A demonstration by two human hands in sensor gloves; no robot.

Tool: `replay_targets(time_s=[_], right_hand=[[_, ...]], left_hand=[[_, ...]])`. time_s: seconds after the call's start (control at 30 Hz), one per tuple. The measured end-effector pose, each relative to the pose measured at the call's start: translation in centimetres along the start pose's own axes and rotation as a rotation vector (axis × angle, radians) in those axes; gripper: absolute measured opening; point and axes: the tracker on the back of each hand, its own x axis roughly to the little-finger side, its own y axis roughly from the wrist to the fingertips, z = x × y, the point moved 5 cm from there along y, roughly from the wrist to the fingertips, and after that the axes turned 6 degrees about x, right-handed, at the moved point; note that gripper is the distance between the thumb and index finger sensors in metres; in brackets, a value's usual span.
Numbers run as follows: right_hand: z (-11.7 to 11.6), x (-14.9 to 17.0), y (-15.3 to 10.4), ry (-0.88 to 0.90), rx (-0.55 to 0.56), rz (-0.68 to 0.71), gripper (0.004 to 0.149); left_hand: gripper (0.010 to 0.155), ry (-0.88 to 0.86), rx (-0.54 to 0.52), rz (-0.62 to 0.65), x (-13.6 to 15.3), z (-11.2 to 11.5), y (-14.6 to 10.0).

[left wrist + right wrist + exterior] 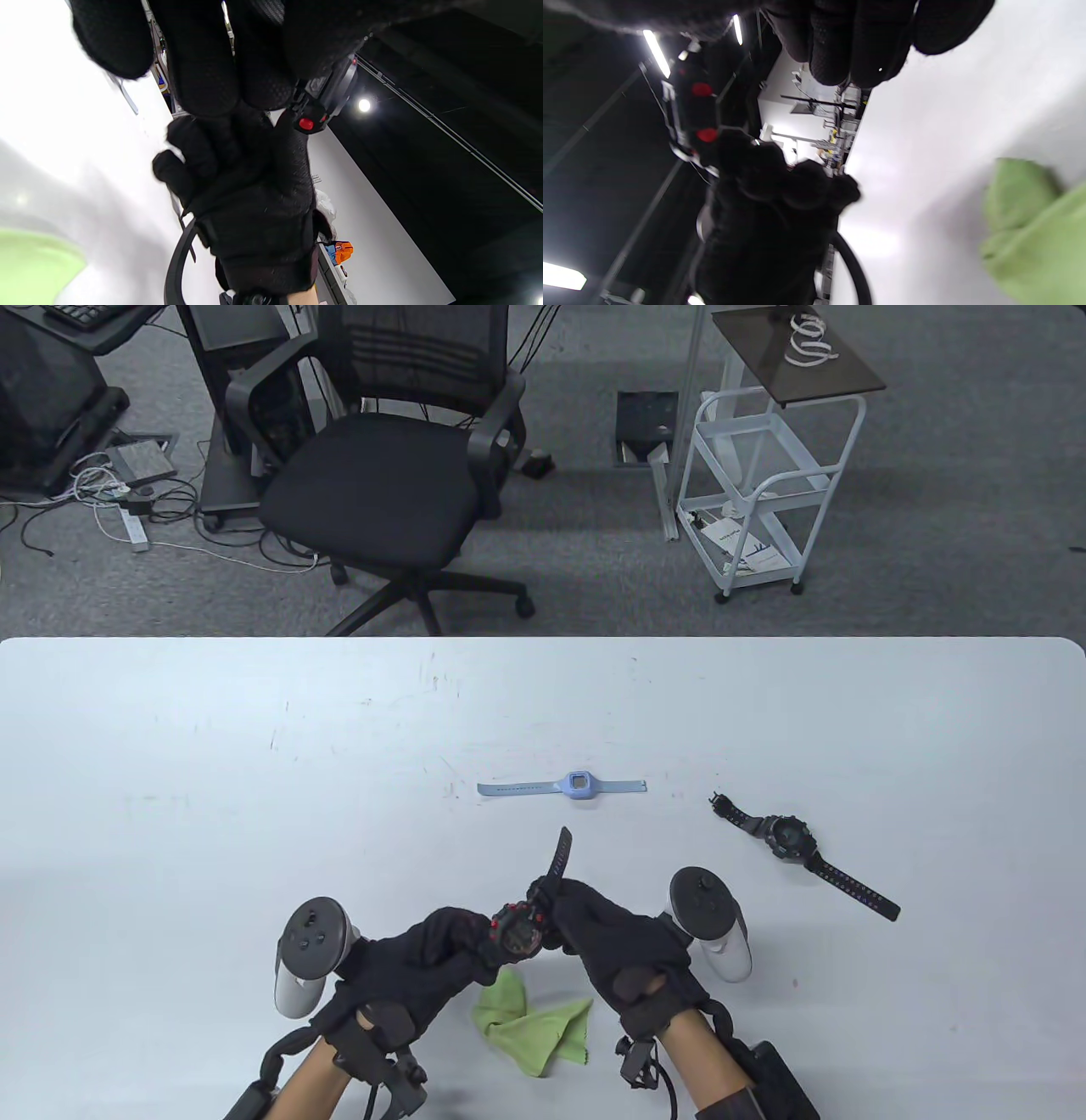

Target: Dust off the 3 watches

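Currently both hands, left hand (424,959) and right hand (619,942), are pinching the black-red watch (517,931) with curled fingers just above the green cloth (530,1027), probably steadying it for wiping.

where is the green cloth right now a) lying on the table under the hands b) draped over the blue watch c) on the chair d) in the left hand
a: the green cloth lies crumpled on the table, while both hands hold the black and red watch above it.
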Motion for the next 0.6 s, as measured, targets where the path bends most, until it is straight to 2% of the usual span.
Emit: replay_targets(time_s=[0.1, 0.23, 0.3, 0.4, 0.6], right_hand=[[0.4, -0.2, 0.0, 0.087, 0.02, 0.027, 0.067], [1.6, -0.4, -0.3, 0.139, 0.11, 0.052, 0.055], [1.9, -0.5, -0.4, 0.146, 0.118, 0.061, 0.047], [2.2, -0.7, -0.4, 0.129, 0.11, 0.061, 0.045], [2.7, -1.7, -0.6, 0.154, 0.104, 0.087, 0.045]], left_hand=[[0.048, 0.027, -0.004, -0.014, 0.2, 0.7, 0.2], [0.049, 0.074, 0.013, -0.038, 0.6, 1.9, 0.6], [0.049, 0.108, 0.035, -0.043, 0.6, 2.6, 0.8], [0.051, 0.143, 0.081, -0.057, 0.8, 3.7, 1.1], [0.068, 0.215, 0.083, -0.09, 1.0, 4.0, 0.9]])
